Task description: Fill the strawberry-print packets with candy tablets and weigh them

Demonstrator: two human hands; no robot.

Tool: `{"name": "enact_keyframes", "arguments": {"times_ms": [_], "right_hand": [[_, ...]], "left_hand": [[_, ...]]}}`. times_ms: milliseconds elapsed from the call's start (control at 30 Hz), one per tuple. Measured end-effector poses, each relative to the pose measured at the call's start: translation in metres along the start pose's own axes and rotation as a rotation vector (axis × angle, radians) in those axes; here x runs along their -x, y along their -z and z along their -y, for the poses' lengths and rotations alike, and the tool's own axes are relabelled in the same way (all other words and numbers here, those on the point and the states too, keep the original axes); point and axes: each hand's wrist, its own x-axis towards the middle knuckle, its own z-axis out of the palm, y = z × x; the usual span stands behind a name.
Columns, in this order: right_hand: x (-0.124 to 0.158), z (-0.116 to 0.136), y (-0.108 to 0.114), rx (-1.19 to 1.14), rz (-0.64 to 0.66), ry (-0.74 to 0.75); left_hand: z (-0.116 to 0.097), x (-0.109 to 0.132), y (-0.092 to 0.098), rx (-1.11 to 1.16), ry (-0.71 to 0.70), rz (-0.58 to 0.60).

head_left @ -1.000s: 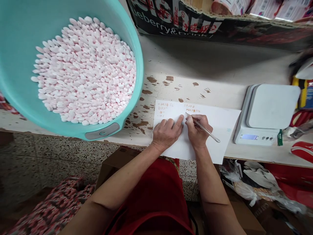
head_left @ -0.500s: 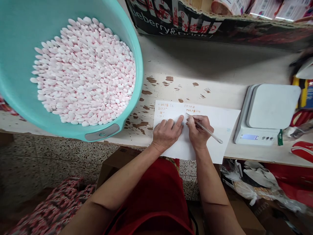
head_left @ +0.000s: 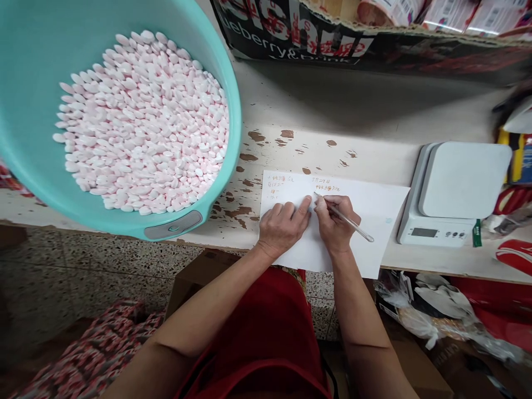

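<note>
A white sheet of paper (head_left: 366, 221) lies on the worn white table, with lines of orange handwriting near its upper edge. My right hand (head_left: 337, 221) grips a clear-barrelled pen (head_left: 351, 223), its tip at the paper just under the written lines. To its left, my left hand (head_left: 285, 224) rests flat on the sheet, fingers apart, the index finger reaching toward the pen tip. A kitchen scale (head_left: 461, 180) stands right of the paper, its display dark. At the left is a turquoise tub (head_left: 233, 111) filled with pale pink-white oval pieces (head_left: 145, 122).
A black printed carton (head_left: 291, 33) with pink cans (head_left: 390, 11) runs along the back. A red can (head_left: 514, 255) lies at the right edge. Below the table are cardboard boxes (head_left: 191, 274), plastic bags (head_left: 419, 324) and red-and-white packets (head_left: 95, 354).
My right hand has shifted slightly left with the pen, the tip moving a little to the left. My left hand stays in place. The scale's display has gone from lit to dark.
</note>
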Motion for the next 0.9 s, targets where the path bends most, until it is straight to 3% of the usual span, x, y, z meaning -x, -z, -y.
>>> {"name": "enact_keyframes", "arguments": {"times_ms": [233, 367, 800, 900], "right_hand": [[0.0024, -0.0015, 0.0002, -0.059, -0.044, -0.065], [0.0016, -0.0011, 0.0002, -0.029, -0.032, -0.074], [-0.0004, 0.0021, 0.0021, -0.001, -0.006, -0.066], [-0.0008, 0.0030, 0.0026, -0.001, -0.019, -0.058]], "left_hand": [[0.0008, 0.0003, -0.0006, -0.020, -0.008, 0.013], [0.0000, -0.0012, 0.0002, -0.049, -0.027, -0.037], [0.0002, -0.0019, 0.0006, 0.032, 0.023, 0.050], [0.0000, -0.0019, 0.0008, 0.006, 0.009, 0.023]]}}
